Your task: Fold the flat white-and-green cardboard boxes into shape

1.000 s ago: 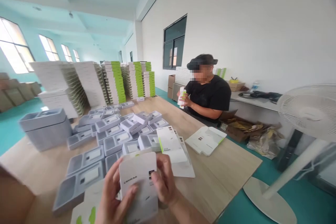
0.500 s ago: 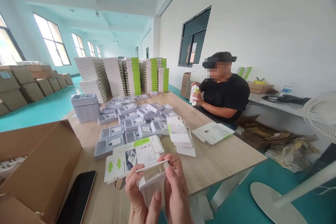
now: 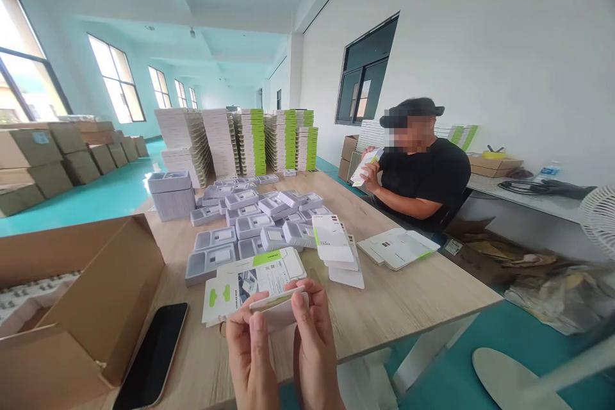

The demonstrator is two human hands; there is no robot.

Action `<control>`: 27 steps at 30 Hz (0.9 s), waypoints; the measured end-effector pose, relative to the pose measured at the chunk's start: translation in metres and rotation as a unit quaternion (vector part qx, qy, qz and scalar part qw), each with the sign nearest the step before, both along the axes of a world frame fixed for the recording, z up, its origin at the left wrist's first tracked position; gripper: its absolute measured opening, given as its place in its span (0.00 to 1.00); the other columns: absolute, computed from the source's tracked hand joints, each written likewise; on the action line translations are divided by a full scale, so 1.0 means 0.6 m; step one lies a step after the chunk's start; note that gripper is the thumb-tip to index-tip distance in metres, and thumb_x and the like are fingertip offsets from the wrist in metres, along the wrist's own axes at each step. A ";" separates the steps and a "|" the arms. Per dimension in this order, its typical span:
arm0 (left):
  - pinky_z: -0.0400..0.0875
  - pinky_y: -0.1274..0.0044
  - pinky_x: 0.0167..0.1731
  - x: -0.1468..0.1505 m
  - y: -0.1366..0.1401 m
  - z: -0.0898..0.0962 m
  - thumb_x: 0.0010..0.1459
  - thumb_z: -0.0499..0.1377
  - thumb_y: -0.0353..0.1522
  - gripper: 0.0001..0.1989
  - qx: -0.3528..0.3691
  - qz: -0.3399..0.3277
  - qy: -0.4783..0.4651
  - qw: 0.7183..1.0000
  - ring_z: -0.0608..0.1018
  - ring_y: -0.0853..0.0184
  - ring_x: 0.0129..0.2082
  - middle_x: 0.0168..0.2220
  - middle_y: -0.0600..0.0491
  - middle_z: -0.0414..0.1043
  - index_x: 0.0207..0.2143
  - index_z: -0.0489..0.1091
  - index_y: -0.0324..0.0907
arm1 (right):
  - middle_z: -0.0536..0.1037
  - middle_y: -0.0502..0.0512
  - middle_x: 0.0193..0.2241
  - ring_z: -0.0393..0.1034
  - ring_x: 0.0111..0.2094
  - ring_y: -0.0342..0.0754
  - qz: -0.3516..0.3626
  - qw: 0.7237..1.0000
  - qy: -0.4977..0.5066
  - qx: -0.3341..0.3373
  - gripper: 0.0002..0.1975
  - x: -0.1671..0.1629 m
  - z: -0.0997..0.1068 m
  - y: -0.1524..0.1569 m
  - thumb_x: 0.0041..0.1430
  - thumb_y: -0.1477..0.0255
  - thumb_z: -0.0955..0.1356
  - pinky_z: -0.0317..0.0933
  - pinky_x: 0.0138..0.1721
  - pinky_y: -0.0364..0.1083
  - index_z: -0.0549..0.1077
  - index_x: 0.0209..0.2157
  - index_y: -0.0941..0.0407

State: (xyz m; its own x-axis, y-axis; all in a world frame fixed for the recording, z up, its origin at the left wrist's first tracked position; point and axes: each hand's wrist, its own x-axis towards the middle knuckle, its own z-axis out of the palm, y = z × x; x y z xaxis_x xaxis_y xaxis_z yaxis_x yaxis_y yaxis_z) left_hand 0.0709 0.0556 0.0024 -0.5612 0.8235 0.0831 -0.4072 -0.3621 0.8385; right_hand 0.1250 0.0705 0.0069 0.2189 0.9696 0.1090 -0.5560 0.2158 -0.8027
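Note:
Between my two hands, just over the near table edge, is a small white cardboard box [image 3: 278,314], its end facing up at me. My left hand [image 3: 250,346] grips its left side, thumb on the near face. On the right side my right hand [image 3: 314,333] pinches it, thumb near the top edge. Past my fingers lie flat printed white and green box blanks [image 3: 269,275]. More white cartons [image 3: 334,240] lie in a loose fan to the right. Grey plastic trays [image 3: 254,225] are heaped behind them.
An open brown carton [image 3: 120,282] and a black phone [image 3: 154,352] are on the left. Tall stacks of white and green boxes [image 3: 250,141] stand at the back. Across the table a co-worker [image 3: 418,166] holds a white box. Flat cartons [image 3: 398,248] lie at right.
The box's open end has closed to a narrow gap as my thumbs moved onto its near face. The view has turned slightly left. The co-worker's box has tilted.

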 end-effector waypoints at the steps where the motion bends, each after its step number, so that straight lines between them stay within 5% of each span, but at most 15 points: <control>1: 0.70 0.69 0.53 -0.004 0.007 -0.007 0.58 0.69 0.53 0.21 -0.003 -0.002 -0.005 1.000 0.76 0.56 0.56 0.49 0.51 0.78 0.37 0.72 0.47 | 0.77 0.54 0.43 0.75 0.46 0.57 0.006 1.000 -0.003 0.004 0.19 0.000 -0.001 0.001 0.62 0.49 0.73 0.72 0.45 0.52 0.70 0.43 0.47; 8: 0.72 0.65 0.53 -0.020 0.024 -0.022 0.52 0.74 0.49 0.23 -0.005 -0.005 -0.037 0.999 0.77 0.55 0.53 0.48 0.50 0.80 0.28 0.67 0.45 | 0.77 0.52 0.39 0.75 0.43 0.56 -0.047 0.999 -0.020 -0.004 0.14 -0.008 0.012 0.000 0.63 0.56 0.73 0.71 0.47 0.52 0.69 0.36 0.50; 17: 0.67 0.69 0.48 -0.019 0.025 0.027 0.42 0.77 0.45 0.25 -0.018 0.018 -0.104 0.994 0.75 0.58 0.50 0.42 0.53 0.78 0.25 0.65 0.45 | 0.84 0.58 0.49 0.75 0.54 0.61 -0.043 0.993 -0.106 -0.002 0.15 -0.005 0.012 0.005 0.62 0.53 0.72 0.70 0.52 0.54 0.79 0.38 0.51; 27: 0.67 0.70 0.46 -0.007 0.030 0.044 0.41 0.75 0.40 0.22 -0.038 0.057 -0.152 0.986 0.75 0.63 0.43 0.36 0.58 0.76 0.33 0.66 0.48 | 0.86 0.55 0.34 0.79 0.43 0.59 -0.066 0.994 -0.058 -0.059 0.06 -0.016 0.053 0.009 0.48 0.64 0.70 0.72 0.45 0.52 0.76 0.25 0.52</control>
State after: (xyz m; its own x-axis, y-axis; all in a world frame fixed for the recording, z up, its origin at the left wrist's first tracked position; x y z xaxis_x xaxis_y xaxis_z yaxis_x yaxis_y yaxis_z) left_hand 0.0668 0.0738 0.0290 -0.6403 0.7508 -0.1624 -0.6036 -0.3610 0.7109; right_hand 0.1153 0.0759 0.0385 0.3373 0.9410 0.0276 -0.4311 0.1805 -0.8841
